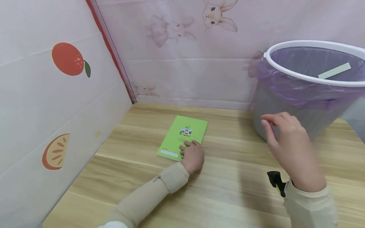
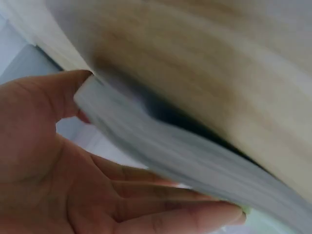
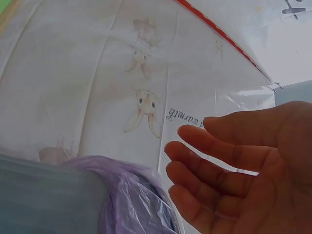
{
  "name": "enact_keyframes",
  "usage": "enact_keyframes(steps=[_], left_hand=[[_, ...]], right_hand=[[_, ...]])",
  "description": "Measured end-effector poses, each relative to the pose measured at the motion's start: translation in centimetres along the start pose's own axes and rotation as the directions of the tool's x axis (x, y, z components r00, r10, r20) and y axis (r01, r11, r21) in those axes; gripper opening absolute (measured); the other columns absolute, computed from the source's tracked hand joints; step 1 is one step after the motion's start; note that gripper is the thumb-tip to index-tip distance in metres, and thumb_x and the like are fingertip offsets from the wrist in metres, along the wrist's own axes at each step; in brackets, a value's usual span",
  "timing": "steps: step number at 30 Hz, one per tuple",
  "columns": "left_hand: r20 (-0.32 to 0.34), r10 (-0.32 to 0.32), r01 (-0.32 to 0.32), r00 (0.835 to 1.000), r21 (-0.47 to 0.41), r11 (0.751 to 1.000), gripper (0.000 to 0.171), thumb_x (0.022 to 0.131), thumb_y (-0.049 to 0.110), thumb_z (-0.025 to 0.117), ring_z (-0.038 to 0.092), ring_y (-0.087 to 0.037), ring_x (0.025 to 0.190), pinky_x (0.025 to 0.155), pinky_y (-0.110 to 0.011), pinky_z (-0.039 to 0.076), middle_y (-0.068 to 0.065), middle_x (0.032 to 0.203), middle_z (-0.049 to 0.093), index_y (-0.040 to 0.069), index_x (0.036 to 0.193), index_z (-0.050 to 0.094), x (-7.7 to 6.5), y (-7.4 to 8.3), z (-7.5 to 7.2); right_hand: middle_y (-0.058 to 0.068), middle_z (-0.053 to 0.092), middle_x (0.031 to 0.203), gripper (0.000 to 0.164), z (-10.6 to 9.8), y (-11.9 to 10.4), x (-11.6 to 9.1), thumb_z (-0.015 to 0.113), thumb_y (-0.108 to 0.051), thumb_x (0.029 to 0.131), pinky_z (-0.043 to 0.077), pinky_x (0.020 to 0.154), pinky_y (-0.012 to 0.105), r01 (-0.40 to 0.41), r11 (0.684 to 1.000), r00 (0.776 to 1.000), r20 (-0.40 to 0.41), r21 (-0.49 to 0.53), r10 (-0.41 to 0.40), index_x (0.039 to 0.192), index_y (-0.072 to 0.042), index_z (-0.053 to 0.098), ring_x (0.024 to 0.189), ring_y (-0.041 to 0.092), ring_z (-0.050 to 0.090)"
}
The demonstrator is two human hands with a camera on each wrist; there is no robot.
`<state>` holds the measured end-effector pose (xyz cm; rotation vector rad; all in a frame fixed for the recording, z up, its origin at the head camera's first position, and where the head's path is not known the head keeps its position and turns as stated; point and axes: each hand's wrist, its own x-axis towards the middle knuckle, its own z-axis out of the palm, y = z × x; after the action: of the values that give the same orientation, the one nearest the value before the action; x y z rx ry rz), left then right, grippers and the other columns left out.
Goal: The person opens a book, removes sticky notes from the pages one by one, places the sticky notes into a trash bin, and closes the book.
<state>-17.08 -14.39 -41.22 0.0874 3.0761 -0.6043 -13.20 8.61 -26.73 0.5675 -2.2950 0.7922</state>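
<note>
A thin green book (image 1: 182,133) with a small picture on its cover lies on the wooden table. My left hand (image 1: 194,156) is at its near right corner, fingers over the cover. In the left wrist view, the page edges (image 2: 161,131) run between the thumb (image 2: 68,92) and the extended fingers (image 2: 170,204), which grip the book; a dark gap shows under its edge. My right hand (image 1: 292,142) hovers in front of the bin, fingers loosely bent, with nothing in it. The right wrist view also shows that hand (image 3: 234,170) holding nothing.
A grey bin (image 1: 285,107) with a purple liner (image 1: 299,91) and white rim (image 1: 309,75) stands at the right back. Inside it is a pale green strip (image 1: 334,71). Printed sheets hang behind (image 1: 182,76) and at left (image 1: 28,95). A black piece (image 1: 276,180) sits by the right cuff.
</note>
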Motion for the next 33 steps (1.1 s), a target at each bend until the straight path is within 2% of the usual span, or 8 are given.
enact_keyframes(steps=[6, 10, 17, 20, 23, 26, 29, 33], left_hand=[[0.003, 0.016, -0.016, 1.0, 0.087, 0.996, 0.058, 0.095, 0.031, 0.051, 0.064, -0.048, 0.096, 0.068, -0.046, 0.057, -0.036, 0.118, 0.058, -0.007, 0.138, 0.044, -0.2, 0.1, -0.2], [-0.009, 0.092, -0.09, 0.996, 0.13, 0.987, 0.055, 0.099, 0.029, 0.047, 0.066, -0.047, 0.093, 0.065, -0.043, 0.058, -0.035, 0.118, 0.058, 0.007, 0.148, 0.035, -0.3, -0.3, -0.2], [-0.046, 0.16, -0.152, 0.986, 0.141, 0.978, 0.038, 0.101, 0.02, 0.047, 0.068, -0.042, 0.091, 0.066, -0.041, 0.058, -0.033, 0.119, 0.059, 0.016, 0.139, 0.052, -0.7, -1.3, 0.3], [-0.107, 0.141, -0.138, 0.984, 0.035, 0.99, 0.043, 0.097, 0.013, 0.053, 0.069, -0.038, 0.085, 0.065, -0.039, 0.059, -0.031, 0.115, 0.061, 0.015, 0.14, 0.049, -1.0, -1.9, 0.4], [-0.165, 0.092, -0.123, 0.982, -0.19, 0.974, 0.065, 0.09, 0.003, 0.061, 0.067, -0.031, 0.072, 0.059, -0.035, 0.057, -0.03, 0.11, 0.061, 0.012, 0.148, 0.036, -1.4, -3.2, 0.1], [-0.259, 0.035, -0.131, 0.965, -0.361, 0.923, 0.078, 0.081, -0.004, 0.067, 0.06, -0.025, 0.06, 0.048, -0.031, 0.05, -0.026, 0.101, 0.063, -0.001, 0.148, 0.029, -1.7, -4.9, -0.8], [-0.335, -0.008, -0.148, 0.942, -0.437, 0.887, 0.072, 0.076, -0.007, 0.07, 0.063, -0.026, 0.062, 0.047, -0.031, 0.051, -0.025, 0.099, 0.064, -0.012, 0.139, 0.035, -1.9, -6.8, -2.3], [-0.351, -0.078, -0.15, 0.933, -0.578, 0.802, 0.067, 0.075, -0.013, 0.067, 0.068, -0.033, 0.08, 0.057, -0.036, 0.056, -0.027, 0.108, 0.063, -0.008, 0.137, 0.04, -2.0, -8.6, -4.8]], right_hand=[[0.021, 0.062, 0.097, 0.016, 0.5, -0.1, 0.1, 0.061, -0.004, 0.092, 0.042, 0.077, 0.053, -0.021, 1.0, 0.996, 0.092, -0.019, 0.023, 0.104, 0.006, 0.066, 0.09, 0.039, 0.054], [0.022, 0.063, 0.096, 0.015, 0.6, 0.0, 0.2, 0.061, -0.003, 0.092, 0.043, 0.078, 0.053, -0.024, 0.999, 0.993, 0.114, -0.024, 0.027, 0.103, 0.006, 0.066, 0.091, 0.04, 0.055], [0.021, 0.063, 0.092, 0.012, 0.8, 0.2, 0.3, 0.062, 0.0, 0.09, 0.043, 0.075, 0.053, 0.001, 1.0, 0.992, 0.124, -0.03, 0.003, 0.099, 0.006, 0.068, 0.086, 0.04, 0.055], [0.02, 0.063, 0.091, 0.011, 0.9, 0.2, 0.2, 0.063, 0.001, 0.089, 0.043, 0.074, 0.053, 0.009, 1.0, 0.993, 0.121, -0.022, -0.007, 0.097, 0.006, 0.068, 0.085, 0.04, 0.055], [0.02, 0.063, 0.09, 0.01, 1.3, 0.5, 0.2, 0.062, 0.001, 0.089, 0.044, 0.074, 0.052, 0.013, 1.0, 0.989, 0.144, -0.013, -0.011, 0.096, 0.006, 0.068, 0.084, 0.04, 0.056], [0.021, 0.064, 0.092, 0.013, 2.1, 1.0, 0.4, 0.06, -0.001, 0.09, 0.046, 0.075, 0.053, -0.007, 1.0, 0.975, 0.222, 0.002, 0.006, 0.099, 0.008, 0.067, 0.085, 0.039, 0.058], [0.023, 0.064, 0.097, 0.018, 3.4, 1.6, 0.6, 0.058, -0.004, 0.093, 0.049, 0.075, 0.051, -0.066, 0.997, 0.938, 0.344, 0.049, 0.045, 0.104, 0.009, 0.066, 0.085, 0.036, 0.061], [0.022, 0.067, 0.098, 0.022, 6.3, 1.9, 0.5, 0.058, -0.006, 0.094, 0.054, 0.073, 0.045, -0.167, 0.973, 0.869, 0.49, 0.163, 0.067, 0.107, 0.01, 0.065, 0.084, 0.032, 0.065]])
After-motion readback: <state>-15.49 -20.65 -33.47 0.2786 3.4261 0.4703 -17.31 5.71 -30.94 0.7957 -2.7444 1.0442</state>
